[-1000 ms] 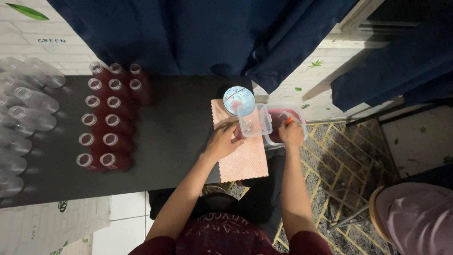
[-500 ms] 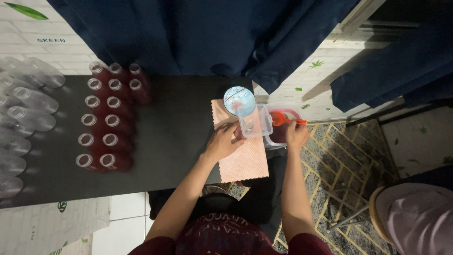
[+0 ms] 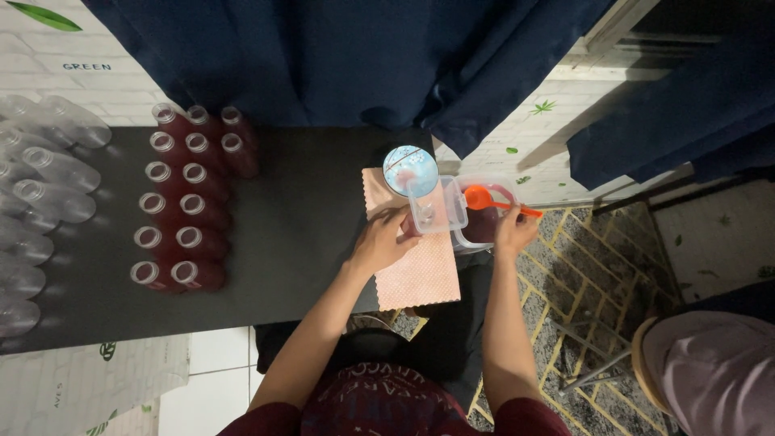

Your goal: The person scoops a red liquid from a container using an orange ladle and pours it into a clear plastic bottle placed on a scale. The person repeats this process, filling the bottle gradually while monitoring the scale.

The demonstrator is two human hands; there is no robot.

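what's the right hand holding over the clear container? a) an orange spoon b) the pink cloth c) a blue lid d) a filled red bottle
a: the right hand grips the handle of an orange spoon, whose bowl sits over the clear container, while the left hand rests on the pink cloth by a clear funnel.

Black table (image 3: pixel 315 234), long, w/ a dark matte top. Left end: clear empty bottles (image 3: pixel 36 202) lying on their sides. Next to them, red-filled bottles (image 3: pixel 182 202) standing upright in rows, caps off. Right end: pink cloth (image 3: pixel 420 266) laid flat, w/ its lower edge hanging over the table's near side.
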